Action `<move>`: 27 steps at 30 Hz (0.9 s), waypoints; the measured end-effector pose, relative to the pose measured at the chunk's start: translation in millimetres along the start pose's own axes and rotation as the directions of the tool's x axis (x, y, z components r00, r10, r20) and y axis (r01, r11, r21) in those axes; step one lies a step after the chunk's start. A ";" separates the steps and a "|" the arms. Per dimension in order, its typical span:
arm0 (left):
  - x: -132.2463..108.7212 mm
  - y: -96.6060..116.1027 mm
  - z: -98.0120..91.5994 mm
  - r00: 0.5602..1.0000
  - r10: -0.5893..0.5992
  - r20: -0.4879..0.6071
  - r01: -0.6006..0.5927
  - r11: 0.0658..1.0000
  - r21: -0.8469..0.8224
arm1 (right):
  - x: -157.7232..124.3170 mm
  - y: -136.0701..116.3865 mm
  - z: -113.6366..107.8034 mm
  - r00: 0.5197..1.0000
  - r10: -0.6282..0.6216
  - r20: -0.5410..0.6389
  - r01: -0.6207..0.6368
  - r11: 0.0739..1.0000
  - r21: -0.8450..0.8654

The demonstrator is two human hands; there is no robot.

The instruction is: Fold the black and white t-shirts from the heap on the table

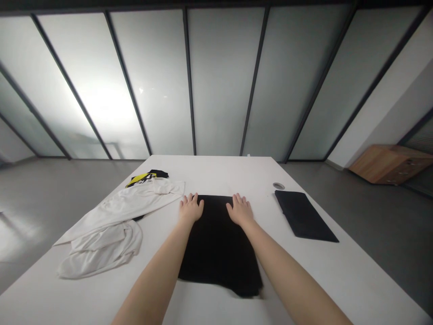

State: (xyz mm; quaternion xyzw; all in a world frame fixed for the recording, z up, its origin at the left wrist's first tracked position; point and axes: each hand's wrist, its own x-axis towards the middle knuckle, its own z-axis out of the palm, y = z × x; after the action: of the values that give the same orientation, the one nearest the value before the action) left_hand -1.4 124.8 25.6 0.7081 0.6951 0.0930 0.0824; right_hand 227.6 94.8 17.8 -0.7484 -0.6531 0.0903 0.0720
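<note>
A black garment (218, 243) lies spread flat on the white table (338, 275) in front of me. My left hand (190, 209) rests palm down on its far left corner, fingers stretched out and slightly apart. My right hand (240, 209) lies flat on the far right corner in the same way. Neither hand holds anything. The near edge of the garment is uneven and reaches toward me between my forearms.
A heap of white clothing (111, 230) lies at the left, with a yellow and black garment (145, 178) behind it. A folded black cloth (304, 215) sits at the right, beside a round cable port (278, 185). A wooden cabinet (389, 163) stands on the floor at far right.
</note>
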 end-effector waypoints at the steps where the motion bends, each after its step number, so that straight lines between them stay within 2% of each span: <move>1: 0.1 -4.3 0.0 1.000 -0.018 -0.007 0.018 1.000 -0.004 | -1.2 3.4 0.0 1.000 -0.005 -0.007 0.005 1.000 -0.001; 5: -4.0 -25.4 2.1 1.000 0.025 -0.008 -0.026 0.999 -0.032 | -10.4 16.2 -1.9 0.999 -0.034 -0.023 0.034 0.999 -0.008; 9: -20.1 -41.6 2.1 0.997 0.075 0.021 -0.074 0.995 -0.068 | -33.3 18.7 -3.2 1.000 -0.018 0.012 0.019 1.000 -0.001; 11: -35.8 -38.3 -0.4 0.999 0.053 0.007 -0.052 0.997 -0.062 | -52.5 9.6 -1.1 0.999 -0.030 0.009 0.030 1.000 0.001; 13: -56.7 -25.4 -2.5 0.994 0.079 -0.080 -0.082 0.996 -0.045 | -75.0 -6.0 3.0 0.990 -0.138 -0.036 0.138 0.990 0.004; 15: -79.6 -7.8 -1.7 0.955 0.233 -0.184 -0.238 0.971 -0.004 | -96.6 -22.8 7.6 0.961 -0.271 -0.056 0.272 0.962 0.016; 17: -99.5 6.9 2.8 0.905 0.388 -0.176 -0.385 0.922 0.048 | -113.0 -34.7 11.1 0.935 -0.355 -0.017 0.355 0.934 0.041; 18: -107.0 11.5 5.9 0.894 0.424 -0.144 -0.420 0.905 0.062 | -118.4 -37.6 12.0 0.925 -0.380 0.009 0.379 0.924 0.056; 22: -119.4 11.2 15.7 0.901 0.432 -0.048 -0.428 0.901 0.070 | -123.4 -30.7 11.4 0.904 -0.423 0.057 0.417 0.904 0.091; 27: -120.6 2.1 12.0 0.925 0.373 -0.068 -0.370 0.927 0.059 | -117.8 -3.3 11.8 0.936 -0.351 0.030 0.347 0.933 0.089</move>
State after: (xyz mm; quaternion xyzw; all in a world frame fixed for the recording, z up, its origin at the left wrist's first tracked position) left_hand 1.6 4.3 12.4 0.8245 0.5529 0.1189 0.0202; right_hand 206.3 -21.6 11.9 -0.6146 -0.7729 0.1198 0.1027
